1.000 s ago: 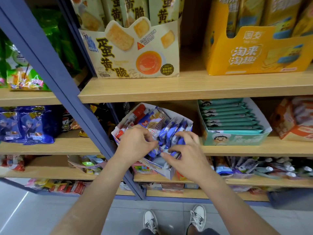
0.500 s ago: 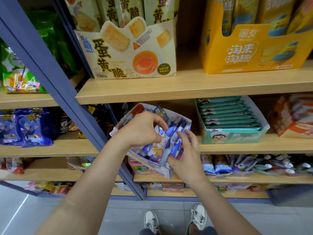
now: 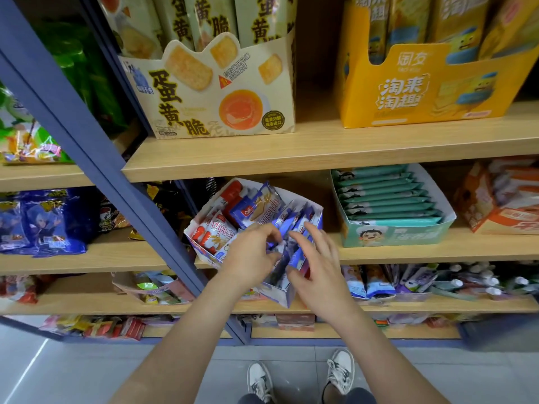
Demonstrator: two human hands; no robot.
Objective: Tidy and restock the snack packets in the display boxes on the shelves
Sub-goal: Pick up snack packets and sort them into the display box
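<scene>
We see the display box (image 3: pixel 277 293) sitting skewed on the middle wooden shelf (image 3: pixel 408 252), with its front corner sticking out past the shelf edge toward us. Inside the box, blue packets (image 3: pixel 294 220) stand on edge in a row along its right side and red-and-white packets (image 3: pixel 215 231) fill its left side. One blue wafer packet (image 3: pixel 256 209) lies loose on top toward the back.

The left hand (image 3: pixel 250 252) reaches into the box from the front, fingers curled, pinching blue packets near the front of the row. The fingertips are blurred, so we cannot tell how many. The right hand (image 3: pixel 315 266) is at the box's front right. Its fingers are spread and mostly straight, and they touch the blue packets without wrapping round any.

Right of the box, apart from it on the same shelf, is a teal box (image 3: pixel 393 234) of flat teal packets. One shelf above the box is a cream box (image 3: pixel 221 91), with a yellow box (image 3: pixel 408 91) to its right. Just left of the box is a blue upright post (image 3: pixel 87 135). Below the box, on the floor, are two white shoes (image 3: pixel 259 380).
</scene>
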